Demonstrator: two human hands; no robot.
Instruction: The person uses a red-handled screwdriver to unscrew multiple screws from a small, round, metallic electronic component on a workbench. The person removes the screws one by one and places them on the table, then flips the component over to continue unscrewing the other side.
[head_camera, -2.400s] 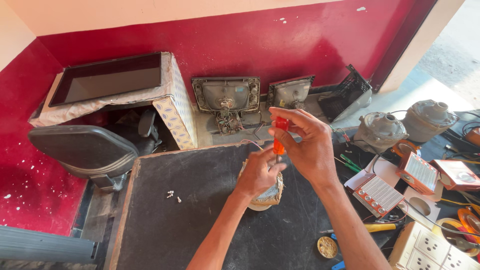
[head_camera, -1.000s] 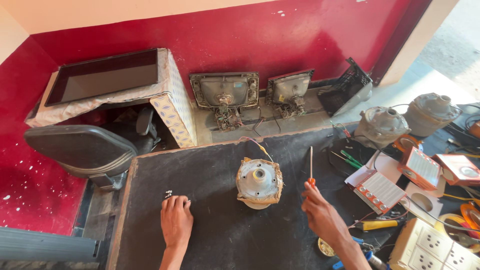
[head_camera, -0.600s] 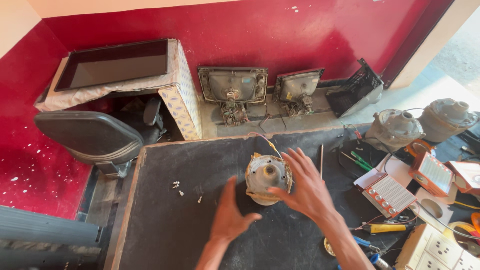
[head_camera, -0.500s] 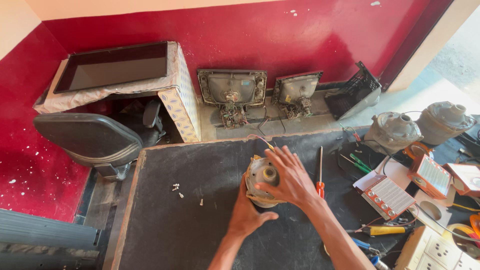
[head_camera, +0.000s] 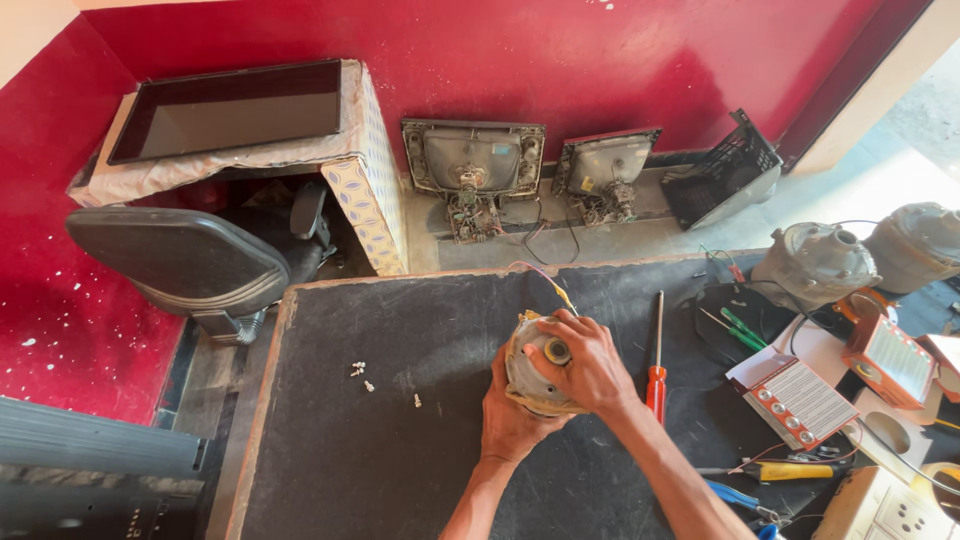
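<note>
- The right hand (head_camera: 590, 365) lies over the top of the small round motor (head_camera: 535, 380), fingers curled down around its upper edge; its grip is closed on the housing.
- The left hand (head_camera: 512, 420) comes from 6 o'clock and cups the motor's near side, thumb up the flank; that grip is also closed on the motor.
- The motor sits near the middle of the dark desk (head_camera: 400, 460), slightly toward its far edge. A round brass-coloured hub shows between the right fingers, and thin coloured wires (head_camera: 545, 285) trail off toward 12 o'clock.
- Judging by the metal casing, the motor is likely stiff and heavy for its size, with a smooth curved body that could turn in the palm. The sturdy outer shell looks like the place to hold; the wires look fragile and not fit for pulling.
- A red-handled screwdriver (head_camera: 657, 355) lies just beside the right wrist at 3 o'clock, its shaft pointing to 12 o'clock.
- A few small loose screws (head_camera: 362, 373) lie at 9 o'clock, apart from the hands and easy to sweep away.
- Farther toward 3 o'clock the desk is crowded: green-handled tools (head_camera: 738, 328), a red-edged panel (head_camera: 797, 398), two grey motor housings (head_camera: 815, 262).
- Beyond the desk at 12 o'clock, two old tube chassis (head_camera: 472, 170) lean on the red wall (head_camera: 600, 60); a black chair (head_camera: 190, 260) stands at 10 o'clock.
</note>
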